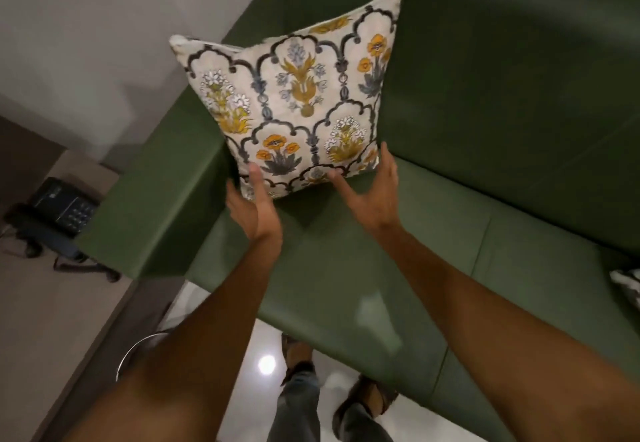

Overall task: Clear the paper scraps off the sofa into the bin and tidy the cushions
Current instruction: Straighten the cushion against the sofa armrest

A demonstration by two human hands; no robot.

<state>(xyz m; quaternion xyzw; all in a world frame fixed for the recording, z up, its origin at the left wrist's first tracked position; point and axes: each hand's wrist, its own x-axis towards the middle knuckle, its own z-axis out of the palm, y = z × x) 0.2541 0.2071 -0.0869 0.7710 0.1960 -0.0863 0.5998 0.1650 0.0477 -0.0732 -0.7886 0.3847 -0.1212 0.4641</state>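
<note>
We see a cream cushion (298, 95) printed with yellow and grey flowers standing upright in the sofa's (381, 268) left corner, leaning on the backrest, its bottom edge on the seat.

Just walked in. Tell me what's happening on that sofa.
A person is tidying the green sofa. Both open hands are at the lower edge of a floral cushion propped upright in the corner against the armrest and backrest: the left hand at its lower left corner, the right hand at its lower right. No paper scraps show on the visible seat. Another cushion's edge peeks in at far right.
</note>
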